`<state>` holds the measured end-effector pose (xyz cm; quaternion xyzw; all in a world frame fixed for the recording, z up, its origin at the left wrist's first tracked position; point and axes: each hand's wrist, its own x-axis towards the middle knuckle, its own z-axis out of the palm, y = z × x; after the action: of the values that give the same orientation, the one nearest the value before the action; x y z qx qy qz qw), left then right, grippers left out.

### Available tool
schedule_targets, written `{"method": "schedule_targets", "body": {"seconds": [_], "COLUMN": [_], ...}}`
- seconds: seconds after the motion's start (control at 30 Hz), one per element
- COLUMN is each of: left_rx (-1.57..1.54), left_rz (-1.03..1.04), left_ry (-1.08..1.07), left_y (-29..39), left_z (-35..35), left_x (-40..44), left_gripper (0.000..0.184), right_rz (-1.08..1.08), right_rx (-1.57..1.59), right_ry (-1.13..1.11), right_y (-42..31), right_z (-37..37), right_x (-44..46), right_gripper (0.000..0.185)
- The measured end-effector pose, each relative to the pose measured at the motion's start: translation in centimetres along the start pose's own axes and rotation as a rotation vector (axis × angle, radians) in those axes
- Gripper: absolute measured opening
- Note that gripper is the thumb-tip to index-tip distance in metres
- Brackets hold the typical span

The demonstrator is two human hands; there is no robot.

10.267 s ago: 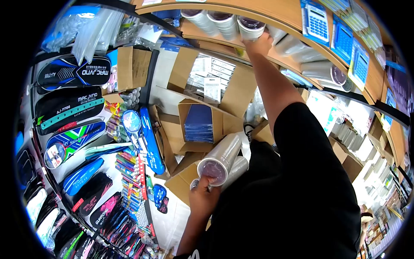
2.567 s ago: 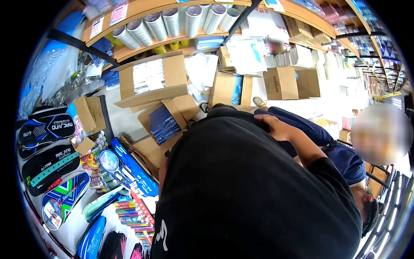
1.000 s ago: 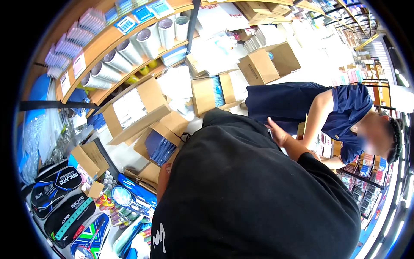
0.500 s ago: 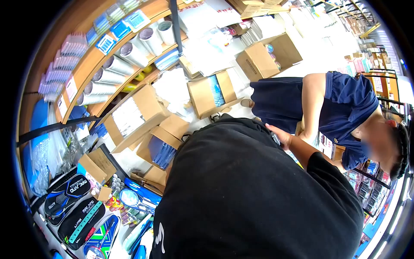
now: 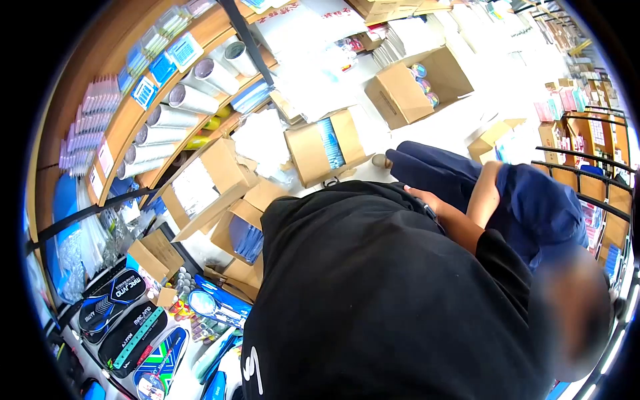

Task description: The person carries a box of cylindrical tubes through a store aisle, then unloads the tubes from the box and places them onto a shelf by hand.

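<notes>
My right hand [image 5: 425, 197] rests at the side of my black shirt [image 5: 373, 287], near the waist. One finger lies stretched out along the cloth. The others are partly hidden, and I see nothing held. A dark band [image 5: 431, 212] shows at that wrist. Just beyond, a co-worker in dark blue clothing [image 5: 533, 200] bends forward, one bare arm [image 5: 485, 193] reaching down close to my forearm. My left hand is out of sight. Past my waist stands an open carton [image 5: 310, 157] with light-blue packs inside.
Another carton [image 5: 393, 100] holds round colourful items. Cartons of blue packs [image 5: 247, 237] and white sheets [image 5: 197, 183] stand at left. A shelf carries silvery cylinders [image 5: 190, 99] and calculators [image 5: 183, 52]. Racket bags [image 5: 130, 337] lie lower left. Black metal racks [image 5: 593, 177] stand at right.
The co-worker has bent lower and come nearer on my right. My right hand stays by my waist. The view has shifted slightly, showing another carton behind the co-worker.
</notes>
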<state>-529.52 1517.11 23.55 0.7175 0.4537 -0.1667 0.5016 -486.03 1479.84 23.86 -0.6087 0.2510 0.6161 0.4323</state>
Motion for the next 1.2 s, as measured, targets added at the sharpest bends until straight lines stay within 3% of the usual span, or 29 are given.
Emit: {"method": "schedule_targets", "body": {"seconds": [0.37, 0.47, 0.53, 0.57, 0.67, 0.73, 0.87, 1.03, 1.13, 1.2], "left_rx": [0.04, 0.052, 0.109, 0.176, 0.178, 0.19, 0.224, 0.163, -0.04, -0.013], "left_rz": [0.111, 0.177, 0.222, 0.23, 0.153, 0.163, 0.248, 0.303, 0.247, 0.243], "left_ry": [-0.125, -0.164, -0.166, -0.139, -0.137, -0.138, -0.049, 0.036, 0.007, 0.017], "left_y": [1.0, 0.7, 0.7, 0.8, -1.2, -1.2, -0.3, 3.3, 0.2, -1.3], "left_z": [-3.2, -4.9, -5.9, -6.3, -7.6, -8.8, -10.8, -12.3, -10.7, -9.7], "left_x": [3.5, 5.5, 7.3, 8.1, 11.7, 13.7, 16.3, 14.2, 14.2, 13.2], "left_gripper": [0.032, 0.032, 0.032, 0.034, 0.039, 0.039, 0.04, 0.038, 0.038, 0.04], "right_rz": [-0.053, 0.029, 0.012, -0.144, -0.075, -0.145, -0.182, -0.47, -0.44, -0.399], "right_rx": [-0.219, -0.076, -0.179, -0.367, -0.313, -0.163, -0.392, -0.575, -0.74, -0.764], "right_ry": [0.26, 0.279, 0.319, 0.3, 0.325, 0.304, 0.36, 0.315, 0.284, 0.253], "right_y": [0.3, 1.8, 4.2, 5.9, 4.8, 4.3, 1.5, 3.4, 2.4, 1.2], "right_z": [4.1, 5.4, 4.3, 3.1, 5.6, 6.8, 10.4, 9.0, 8.9, 8.5], "right_x": [-3.8, -6.1, -6.1, -5.5, -7.5, -8.3, -9.8, -3.9, -2.7, -2.3], "right_gripper": [0.057, 0.056, 0.054, 0.053, 0.05, 0.047, 0.044, 0.037, 0.042, 0.039]}}
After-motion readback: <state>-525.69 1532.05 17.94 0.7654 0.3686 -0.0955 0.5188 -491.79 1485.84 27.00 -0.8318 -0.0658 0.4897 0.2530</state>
